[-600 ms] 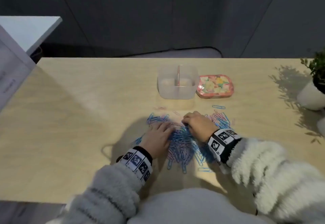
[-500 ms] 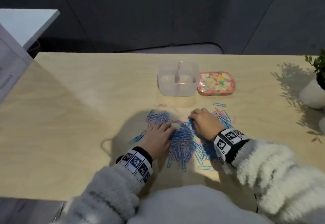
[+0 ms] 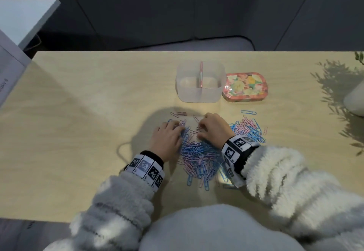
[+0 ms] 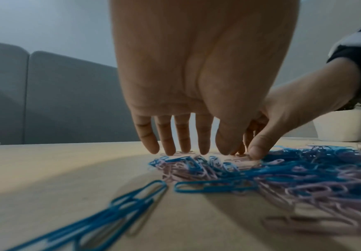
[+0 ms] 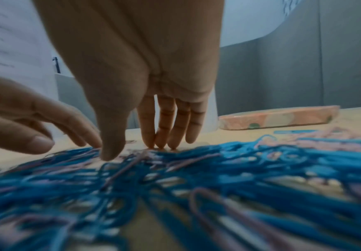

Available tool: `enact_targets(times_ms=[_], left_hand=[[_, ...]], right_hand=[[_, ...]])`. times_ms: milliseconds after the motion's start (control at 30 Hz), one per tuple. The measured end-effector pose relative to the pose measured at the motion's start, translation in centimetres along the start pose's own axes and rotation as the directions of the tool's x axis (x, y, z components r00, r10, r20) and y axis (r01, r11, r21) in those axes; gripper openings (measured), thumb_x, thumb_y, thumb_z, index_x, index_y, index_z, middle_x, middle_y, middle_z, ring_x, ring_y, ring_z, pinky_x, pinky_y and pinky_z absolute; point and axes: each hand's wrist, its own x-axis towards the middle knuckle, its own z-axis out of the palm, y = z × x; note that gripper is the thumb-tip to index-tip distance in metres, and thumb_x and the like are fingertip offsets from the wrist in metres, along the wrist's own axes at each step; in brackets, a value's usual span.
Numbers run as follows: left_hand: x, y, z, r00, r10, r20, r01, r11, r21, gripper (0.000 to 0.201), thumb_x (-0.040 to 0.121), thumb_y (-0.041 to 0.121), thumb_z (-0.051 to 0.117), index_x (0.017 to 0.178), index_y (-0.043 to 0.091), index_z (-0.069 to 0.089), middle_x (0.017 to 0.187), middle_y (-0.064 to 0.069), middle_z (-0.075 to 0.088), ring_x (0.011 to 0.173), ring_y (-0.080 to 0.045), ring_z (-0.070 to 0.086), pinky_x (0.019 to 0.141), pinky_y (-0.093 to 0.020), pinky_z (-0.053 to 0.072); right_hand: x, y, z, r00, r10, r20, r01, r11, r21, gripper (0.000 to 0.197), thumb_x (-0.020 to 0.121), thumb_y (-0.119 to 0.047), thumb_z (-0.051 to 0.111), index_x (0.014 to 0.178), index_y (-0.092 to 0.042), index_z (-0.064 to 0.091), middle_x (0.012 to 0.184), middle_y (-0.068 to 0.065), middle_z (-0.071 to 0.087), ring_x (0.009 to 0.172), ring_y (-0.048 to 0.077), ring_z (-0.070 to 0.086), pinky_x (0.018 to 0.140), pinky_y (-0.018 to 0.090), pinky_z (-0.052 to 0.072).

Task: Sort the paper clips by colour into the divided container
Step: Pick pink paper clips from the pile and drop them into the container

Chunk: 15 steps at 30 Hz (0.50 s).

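A heap of blue and pink paper clips (image 3: 201, 156) lies on the wooden table (image 3: 78, 132) in front of me. My left hand (image 3: 167, 138) rests palm down on the heap's left edge, fingers straight and spread, tips touching the clips (image 4: 196, 163). My right hand (image 3: 212, 130) rests on the heap's far side, fingers extended, tips pressing on clips (image 5: 175, 152). Neither hand holds a clip that I can see. The clear divided container (image 3: 201, 82) stands beyond the hands; its two compartments look empty.
A flowered pink tin (image 3: 245, 87) lies right of the container. More clips (image 3: 248, 128) are spread to the right of my right hand, and a few pink ones (image 3: 179, 113) lie near the container. A white plant pot (image 3: 354, 97) stands at the right edge.
Both hands have slid a little away from me across the heap, toward the container. The clips under them have spread slightly.
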Motion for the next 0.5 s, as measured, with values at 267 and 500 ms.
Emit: enact_targets(times_ms=[267, 500], left_hand=[[-1.3, -1.5, 0.2, 0.997, -0.030, -0.074, 0.025, 0.997, -0.067, 0.027, 0.096, 0.034, 0.038, 0.114, 0.026, 0.055, 0.128, 0.005, 0.048, 0.116, -0.017, 0.044, 0.096, -0.033, 0.032], [3.6, -0.7, -1.3, 0.972, -0.152, -0.178, 0.120, 0.977, -0.179, 0.026, 0.092, 0.033, 0.048, 0.111, 0.018, 0.058, 0.112, -0.002, 0.059, 0.104, -0.021, 0.052, 0.091, -0.034, 0.038]], right_hand=[[0.0, -0.5, 2.1, 0.990, -0.140, 0.020, 0.141, 0.981, -0.131, 0.015, 0.088, -0.006, 0.052, 0.101, -0.003, 0.058, 0.105, 0.014, 0.058, 0.102, 0.030, 0.052, 0.082, 0.036, 0.042], [0.5, 0.6, 0.4, 0.999, 0.030, 0.022, -0.035, 0.956, 0.292, 0.008, 0.086, -0.008, 0.056, 0.088, -0.004, 0.063, 0.096, 0.011, 0.066, 0.089, 0.025, 0.059, 0.084, 0.039, 0.048]])
